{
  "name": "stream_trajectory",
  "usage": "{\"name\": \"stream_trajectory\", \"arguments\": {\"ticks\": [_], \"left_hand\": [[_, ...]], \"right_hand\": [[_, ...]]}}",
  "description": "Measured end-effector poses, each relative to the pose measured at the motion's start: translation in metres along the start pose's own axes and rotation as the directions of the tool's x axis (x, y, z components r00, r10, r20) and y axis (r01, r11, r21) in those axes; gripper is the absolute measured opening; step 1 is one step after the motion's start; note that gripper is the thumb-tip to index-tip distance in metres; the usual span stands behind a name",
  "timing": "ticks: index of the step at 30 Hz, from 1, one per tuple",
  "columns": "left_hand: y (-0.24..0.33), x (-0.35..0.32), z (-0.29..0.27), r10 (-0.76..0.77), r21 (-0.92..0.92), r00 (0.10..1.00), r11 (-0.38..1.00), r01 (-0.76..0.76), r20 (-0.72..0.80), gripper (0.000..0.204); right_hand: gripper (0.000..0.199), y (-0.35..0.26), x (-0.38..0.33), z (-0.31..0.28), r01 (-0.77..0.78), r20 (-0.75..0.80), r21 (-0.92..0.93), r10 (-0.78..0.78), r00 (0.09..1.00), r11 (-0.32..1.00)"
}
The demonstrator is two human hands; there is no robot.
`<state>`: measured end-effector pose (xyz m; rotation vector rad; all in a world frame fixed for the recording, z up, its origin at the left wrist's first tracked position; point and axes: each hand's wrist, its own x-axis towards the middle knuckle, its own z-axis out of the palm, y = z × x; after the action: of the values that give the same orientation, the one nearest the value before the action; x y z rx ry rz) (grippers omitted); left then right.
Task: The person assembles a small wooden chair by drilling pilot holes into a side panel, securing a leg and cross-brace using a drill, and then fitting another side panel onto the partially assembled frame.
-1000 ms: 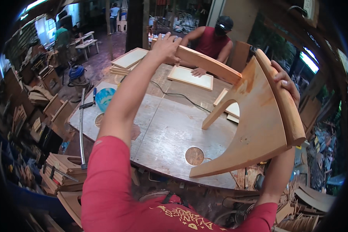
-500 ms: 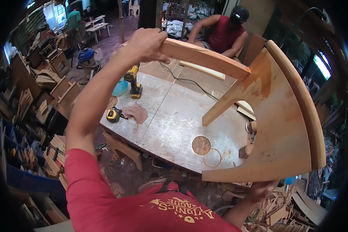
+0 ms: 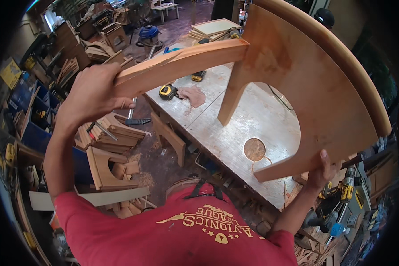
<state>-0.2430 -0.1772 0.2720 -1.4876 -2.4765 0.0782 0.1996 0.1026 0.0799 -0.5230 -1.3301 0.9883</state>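
Both of my hands hold up a wooden furniture frame, tilted above the table [image 3: 215, 137]. Its wide panel [image 3: 323, 111] has an arched cutout between two legs, and a rounded rail [image 3: 357, 66] runs along the outer edge. From the panel's far corner a curved wooden bar [image 3: 181, 64] reaches to the left. My left hand [image 3: 93, 91] is wrapped round that bar's free end, thumb underneath. At the panel's lower edge my right hand [image 3: 322, 173] grips with the thumb on the near face; its other fingers are mostly hidden behind the wood.
On the table lie a yellow-black tape measure [image 3: 167, 91], a pinkish cloth [image 3: 193, 95] and a partly hidden power drill [image 3: 199, 76]. An arched wooden piece [image 3: 169, 137] leans at the table's side. More drills [image 3: 348, 186] stand at right. Beyond the frame, a capped person [image 3: 324, 17] partly shows.
My left hand has come lower and nearer with the bar's end, and the frame has swung round. My right thumb now shows on the panel. The view has shifted, hiding most of the other person.
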Motion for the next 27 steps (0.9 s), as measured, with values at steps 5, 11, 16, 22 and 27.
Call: {"name": "stream_trajectory", "arguments": {"ticks": [5, 11, 16, 22, 27], "left_hand": [[0.020, -0.082, -0.009, -0.214, -0.210, 0.977, 0.954, 0.214, 0.023, 0.068], [0.064, -0.135, -0.036, -0.303, -0.541, 0.953, 0.803, 0.249, -0.010, 0.054], [0.054, -0.150, -0.055, -0.194, -0.728, 0.981, 0.671, 0.139, 0.008, 0.092], [0.025, -0.131, 0.019, -0.073, -0.973, 0.971, -0.020, -0.228, -0.226, 0.116], [0.033, -0.124, 0.061, -0.093, -0.894, 0.913, -0.186, -0.408, -0.398, 0.078]], "right_hand": [[0.056, 0.069, 0.091, 0.039, -0.043, 0.171, 0.129, 0.020, 0.985, 0.991], [0.049, 0.131, 0.153, 0.093, -0.178, 0.391, 0.390, 0.013, 0.920, 0.903], [0.054, 0.133, 0.161, 0.097, -0.300, 0.465, 0.383, 0.098, 0.880, 0.874], [0.053, 0.106, 0.129, 0.092, -0.254, 0.384, 0.282, 0.134, 0.914, 0.925], [0.058, 0.085, 0.124, 0.101, -0.106, 0.357, 0.237, 0.015, 0.934, 0.966]]}}
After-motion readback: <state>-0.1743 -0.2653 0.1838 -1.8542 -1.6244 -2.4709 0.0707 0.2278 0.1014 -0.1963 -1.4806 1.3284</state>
